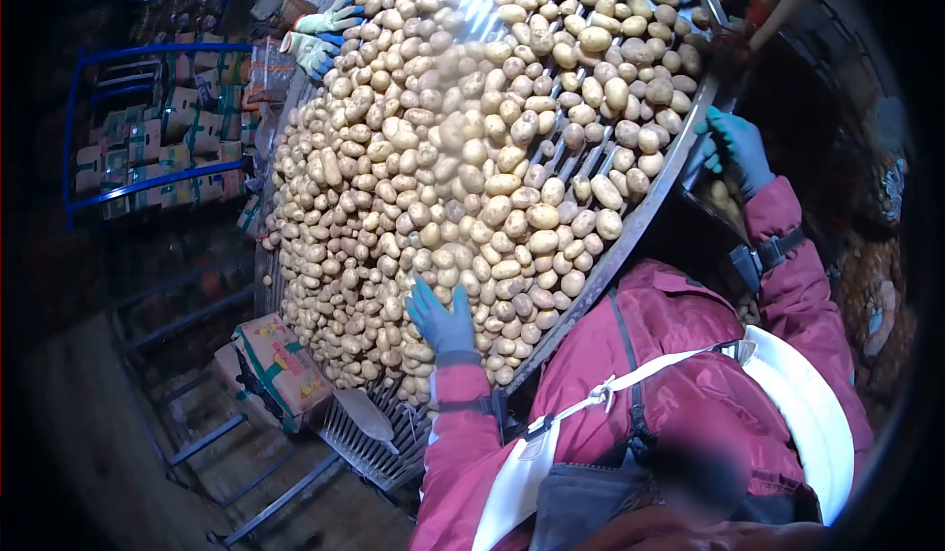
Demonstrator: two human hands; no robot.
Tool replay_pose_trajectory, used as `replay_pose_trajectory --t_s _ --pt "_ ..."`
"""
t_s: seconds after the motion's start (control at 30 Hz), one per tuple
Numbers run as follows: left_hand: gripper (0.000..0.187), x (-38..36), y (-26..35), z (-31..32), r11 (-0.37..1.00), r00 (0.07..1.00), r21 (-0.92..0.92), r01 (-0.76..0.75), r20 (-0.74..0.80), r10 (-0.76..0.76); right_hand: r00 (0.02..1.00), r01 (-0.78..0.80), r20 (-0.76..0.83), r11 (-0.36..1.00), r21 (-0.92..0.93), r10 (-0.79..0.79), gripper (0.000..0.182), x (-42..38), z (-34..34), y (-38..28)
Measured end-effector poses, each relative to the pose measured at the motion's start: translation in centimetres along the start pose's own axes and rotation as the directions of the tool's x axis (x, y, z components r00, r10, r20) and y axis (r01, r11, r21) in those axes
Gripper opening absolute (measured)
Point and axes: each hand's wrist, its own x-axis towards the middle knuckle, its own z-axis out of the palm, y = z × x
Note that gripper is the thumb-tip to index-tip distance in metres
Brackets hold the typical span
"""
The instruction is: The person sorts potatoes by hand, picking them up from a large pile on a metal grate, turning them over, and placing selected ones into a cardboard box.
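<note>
Potatoes (413, 172) cover a large slatted sorting table in a thick layer. My left hand (443, 323), in a blue-green glove, lies on the potatoes near the front, fingers spread and nothing held. At the table's right side is my right hand (740, 150), gloved the same way. Its fingers are apart beside the metal rim (645, 226), and no potato shows in them. Below that hand, some potatoes (725, 200) lie in a dark opening. Metal slats (588, 162) show through gaps in the layer on the right.
Another person's white-and-blue gloves (330, 22) rest at the table's far left edge. A printed cardboard box (281, 364) stands at lower left, near a pale scoop (366, 419) on a metal grate (369, 458). A blue rack (157, 172) holds several cartons. Wooden handles (783, 15) lean at upper right.
</note>
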Motion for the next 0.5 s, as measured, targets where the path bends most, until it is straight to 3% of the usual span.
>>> replay_pose_trajectory --t_s 0.07,0.17,0.23,0.27,0.47,0.5 --pt "0.089 0.7 2.0 1.7 0.988 0.998 -0.143 -0.054 -0.046 0.047 0.989 0.037 -0.14 0.999 -0.031 -0.041 0.031 -0.4 -2.3 0.3" --pt "0.088 2.8 5.6 4.2 1.0 0.999 -0.018 0.0 -0.052 0.0 0.96 0.129 -0.252 0.992 0.0 -0.125 0.028 1.5 -3.8 2.7" --pt "0.088 4.0 8.3 3.6 0.995 0.999 -0.09 0.032 -0.013 -0.033 0.925 0.289 -0.289 0.951 0.107 -0.248 0.031 6.0 -6.4 5.8" --pt "0.088 4.0 8.8 3.6 0.986 0.996 -0.147 0.082 0.029 -0.079 0.891 0.333 -0.304 0.941 -0.064 -0.336 0.04 6.5 -6.2 5.5" --pt "0.091 3.9 10.8 3.6 0.974 0.996 -0.214 0.08 0.049 -0.071 0.894 0.311 -0.312 0.947 -0.081 -0.32 0.047 7.2 -2.8 2.1" --pt "0.092 3.8 11.0 4.2 0.98 0.999 -0.198 0.025 -0.024 -0.03 0.857 0.336 -0.33 0.915 -0.224 -0.396 0.052 7.2 -1.7 1.8"
